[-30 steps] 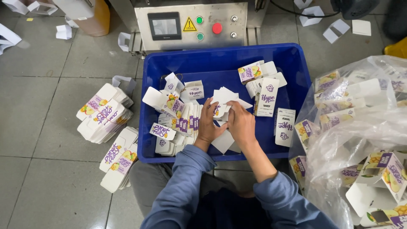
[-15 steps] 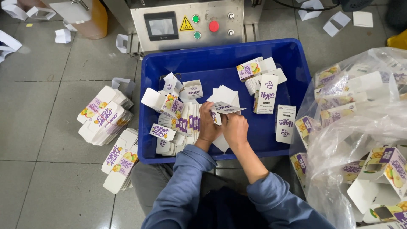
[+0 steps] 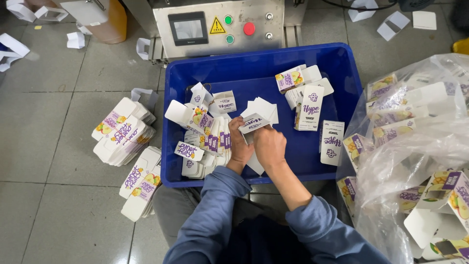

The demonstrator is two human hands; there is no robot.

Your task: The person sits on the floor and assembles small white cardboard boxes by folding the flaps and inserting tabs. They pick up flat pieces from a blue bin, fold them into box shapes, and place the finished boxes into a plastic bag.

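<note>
One small white-and-purple cardboard carton (image 3: 254, 122) is clamped by left hand (image 3: 240, 146) and right hand (image 3: 269, 145) together, over one blue plastic crate (image 3: 342, 63); two flat-carton stacks (image 3: 124, 137) lie left of it.

Grey tiled floor (image 3: 58, 205) carries a blue crate (image 3: 254, 63), stacks of flat cartons (image 3: 122, 134), scattered white paper scraps (image 3: 75, 40) and a clear plastic bag (image 3: 420, 146)

Machine: grey metal control panel (image 3: 220, 27) with screen and coloured buttons, behind the crate.
Floor left: flat carton stacks (image 3: 124, 132).
Right: clear plastic bag (image 3: 415, 146) of cartons.
</note>
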